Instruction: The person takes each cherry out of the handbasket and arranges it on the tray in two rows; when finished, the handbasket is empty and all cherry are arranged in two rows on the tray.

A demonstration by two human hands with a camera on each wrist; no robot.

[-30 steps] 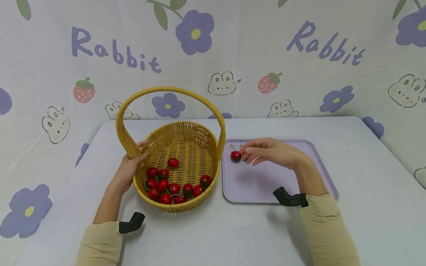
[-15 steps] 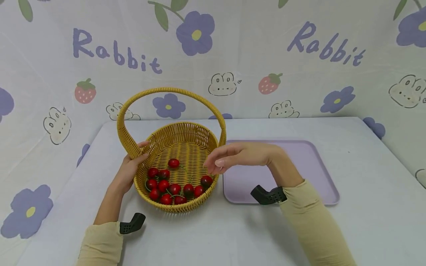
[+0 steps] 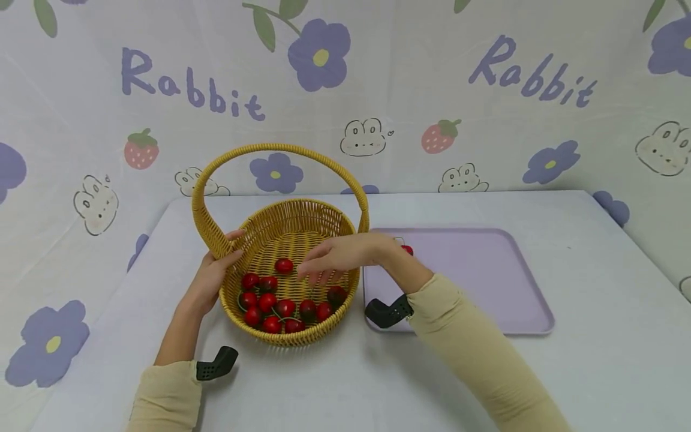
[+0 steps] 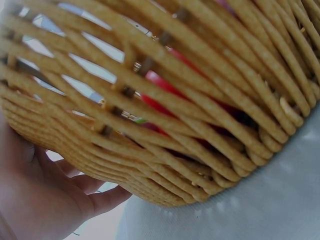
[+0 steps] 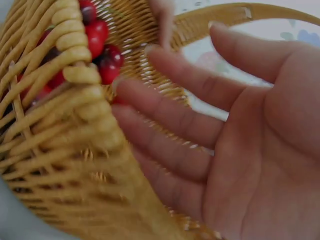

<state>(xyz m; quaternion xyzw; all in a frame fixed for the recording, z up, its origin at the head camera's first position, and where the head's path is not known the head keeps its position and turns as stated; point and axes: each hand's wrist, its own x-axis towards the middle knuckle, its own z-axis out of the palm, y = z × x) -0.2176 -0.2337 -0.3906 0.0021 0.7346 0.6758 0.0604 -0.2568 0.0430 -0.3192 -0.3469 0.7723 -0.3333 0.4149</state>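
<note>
My left hand (image 3: 207, 279) grips the yellow woven basket (image 3: 294, 341) at its left rim, by the base of the tall handle, with the thumb inside. In the left wrist view the fingers (image 4: 107, 200) show past the weave. Several red cherries (image 3: 267, 302) lie in the basket, mostly along the near side, a few with green stems. Over the basket's right part hangs my right hand (image 3: 345, 255), fingers loosely extended. The right wrist view shows its palm (image 5: 245, 150) bare and its fingertips close to the cherries inside the rim.
A lilac tray (image 3: 464, 282) lies right of the basket on the white tablecloth (image 3: 324, 390). On its left part a cherry (image 3: 408, 249) shows partly behind my right wrist. Behind the table hangs a printed cloth (image 3: 399, 78).
My right hand has moved left from the cherries on the tray to over the basket, its fingers now more spread. My left hand keeps its grip on the basket.
</note>
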